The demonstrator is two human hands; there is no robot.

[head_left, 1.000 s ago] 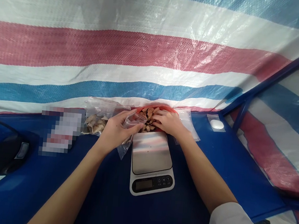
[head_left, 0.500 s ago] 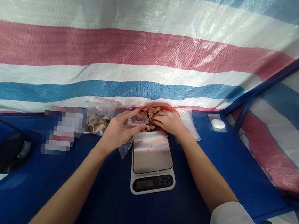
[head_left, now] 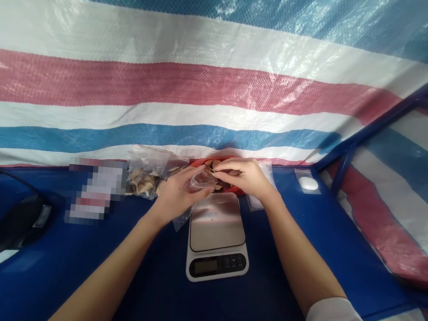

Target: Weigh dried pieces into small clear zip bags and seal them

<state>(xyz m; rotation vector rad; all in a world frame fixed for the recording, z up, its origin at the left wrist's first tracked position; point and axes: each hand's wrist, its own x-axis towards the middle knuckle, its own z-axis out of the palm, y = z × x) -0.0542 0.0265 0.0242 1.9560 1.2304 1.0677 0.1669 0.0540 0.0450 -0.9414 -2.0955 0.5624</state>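
- Red, shallow-looking container (head_left: 235,189) at the back of the blue worktop (head_left: 341,251) holds dry brown slices (head_left: 214,164), just behind a white scale with a steel plate (head_left: 218,226).
- Left hand (head_left: 181,190) is clamped on a clear plastic bag (head_left: 200,180), its mouth spread over the container's near left side.
- Right hand (head_left: 235,175) has its fingertips drawn close together beside that mouth (whether a slice sits between them, one cannot tell).
- The step in hand looks like picking slices by hand at the bag's opening.
- The next move, as judged, calls for a steady left grip, the mouth held wide and the right fingertips guided inside its rim, clear of the scale.
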